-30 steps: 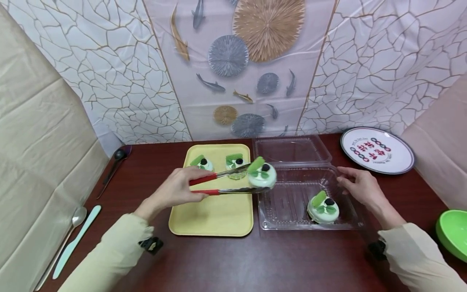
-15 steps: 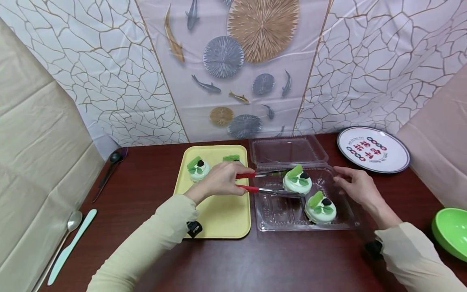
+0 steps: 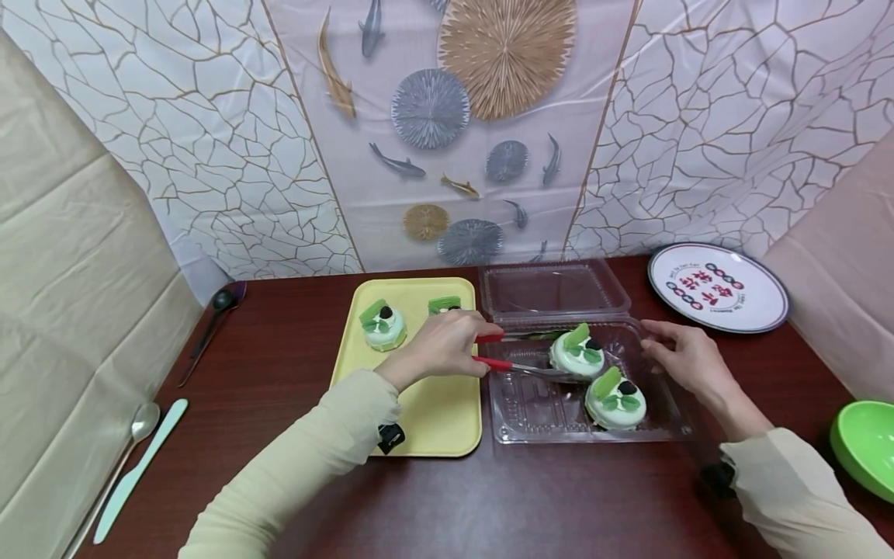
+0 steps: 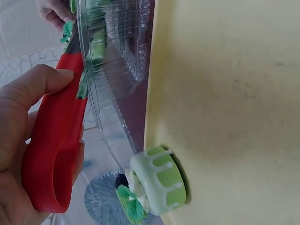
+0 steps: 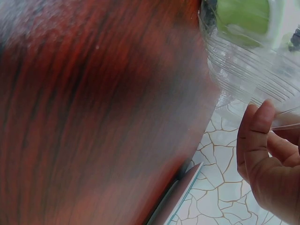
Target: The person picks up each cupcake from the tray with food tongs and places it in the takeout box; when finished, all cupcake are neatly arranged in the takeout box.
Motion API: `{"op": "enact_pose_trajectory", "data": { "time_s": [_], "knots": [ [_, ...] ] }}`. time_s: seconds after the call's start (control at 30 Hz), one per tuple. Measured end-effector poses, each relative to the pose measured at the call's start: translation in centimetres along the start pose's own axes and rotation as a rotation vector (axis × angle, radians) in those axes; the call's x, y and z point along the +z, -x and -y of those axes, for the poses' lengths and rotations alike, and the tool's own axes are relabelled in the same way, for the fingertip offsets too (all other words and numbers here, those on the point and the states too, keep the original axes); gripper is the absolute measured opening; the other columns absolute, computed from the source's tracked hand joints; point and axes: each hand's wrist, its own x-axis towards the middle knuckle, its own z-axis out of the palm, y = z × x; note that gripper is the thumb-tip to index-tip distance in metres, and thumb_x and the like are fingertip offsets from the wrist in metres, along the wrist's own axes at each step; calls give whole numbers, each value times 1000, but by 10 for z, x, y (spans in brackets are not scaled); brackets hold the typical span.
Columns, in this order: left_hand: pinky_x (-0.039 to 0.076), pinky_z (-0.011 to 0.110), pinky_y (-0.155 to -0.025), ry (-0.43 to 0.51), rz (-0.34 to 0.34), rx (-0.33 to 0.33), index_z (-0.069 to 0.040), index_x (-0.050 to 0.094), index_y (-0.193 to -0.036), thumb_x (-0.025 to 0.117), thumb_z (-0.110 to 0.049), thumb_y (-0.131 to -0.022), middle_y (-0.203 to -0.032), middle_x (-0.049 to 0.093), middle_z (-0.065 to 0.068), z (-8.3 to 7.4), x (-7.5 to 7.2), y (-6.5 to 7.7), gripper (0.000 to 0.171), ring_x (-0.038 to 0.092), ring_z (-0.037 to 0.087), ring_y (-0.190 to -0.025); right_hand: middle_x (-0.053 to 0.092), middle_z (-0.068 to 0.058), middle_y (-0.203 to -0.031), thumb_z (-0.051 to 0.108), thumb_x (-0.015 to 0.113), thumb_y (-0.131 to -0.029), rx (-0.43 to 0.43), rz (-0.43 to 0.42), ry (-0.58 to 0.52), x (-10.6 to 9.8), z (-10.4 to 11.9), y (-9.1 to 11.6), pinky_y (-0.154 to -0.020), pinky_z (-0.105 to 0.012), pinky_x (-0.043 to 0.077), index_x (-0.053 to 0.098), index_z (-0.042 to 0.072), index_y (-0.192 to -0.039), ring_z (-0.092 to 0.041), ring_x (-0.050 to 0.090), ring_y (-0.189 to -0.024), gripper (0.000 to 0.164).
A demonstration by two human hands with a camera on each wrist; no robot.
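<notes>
My left hand [image 3: 443, 345] grips red-handled tongs [image 4: 51, 145] that reach right, over the clear plastic container [image 3: 524, 423]. Between the tong tips sits a small pale green cake [image 3: 576, 359] topped with a green slice, leaves and a dark berry. A matching cake [image 3: 616, 409] stands just in front of it in the container. My right hand [image 3: 687, 361] pinches the container's right rim, fingertips and thumb at its edge in the right wrist view. On the yellow tray [image 3: 426, 423] stands another cake [image 3: 386, 334]; one more cake [image 4: 161, 180] is partly hidden behind my left hand in the head view.
The container's lid [image 3: 555, 289] lies folded open at the back. A white plate [image 3: 719, 287] with red print stands back right, a green bowl [image 3: 869, 446] at the right edge. Along the left lie a black ladle [image 3: 213, 318], a metal spoon [image 3: 143, 423] and a pale green knife [image 3: 140, 470].
My left hand has carried the cake in the tongs rightward from beside the tray into the container, beside the other cake. My right hand has stayed at the container's rim.
</notes>
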Motion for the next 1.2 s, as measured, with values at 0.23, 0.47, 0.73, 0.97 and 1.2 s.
{"op": "enact_pose_trajectory", "data": {
  "time_s": [0.23, 0.47, 0.73, 0.97, 1.2],
  "knots": [
    [42, 23, -57, 2, 40, -24, -19, 69, -123, 78, -23, -72, -106, 72, 1, -7, 2, -6, 52, 53, 11, -71, 67, -33, -106, 5, 53, -97, -5, -4, 5, 0, 0, 1, -55, -22, 50, 47, -14, -136, -5, 61, -58, 43],
    [38, 22, -57, 30, 68, -31, -20, 69, -124, 75, -24, -74, -111, 71, 0, -8, 6, -14, 51, 47, 9, -67, 68, -32, -103, 5, 53, -97, -1, 1, 11, 0, 0, 1, -55, -22, 49, 47, -14, -136, -5, 60, -58, 43],
    [36, 21, -55, 43, 97, -49, -24, 68, -126, 76, -27, -73, -112, 70, -1, -10, 9, -21, 53, 51, 10, -73, 69, -31, -101, 4, 53, -97, -16, -12, 12, 1, 0, 3, -54, -22, 48, 47, -15, -135, -4, 60, -56, 43],
    [40, 23, -60, 39, 109, -63, -24, 68, -126, 77, -27, -74, -118, 70, 0, -11, 9, -21, 54, 57, 10, -83, 68, -32, -102, 6, 53, -98, -16, -5, 9, 2, -1, 2, -53, -23, 48, 47, -15, -135, -4, 59, -55, 43],
    [44, 24, -65, 39, 114, -73, -24, 68, -126, 78, -28, -74, -115, 70, -1, -11, 5, -21, 53, 59, 12, -86, 68, -32, -99, 5, 52, -98, -22, -6, 12, 0, 0, 2, -53, -23, 48, 47, -15, -134, -6, 60, -56, 42]
  ]
}}
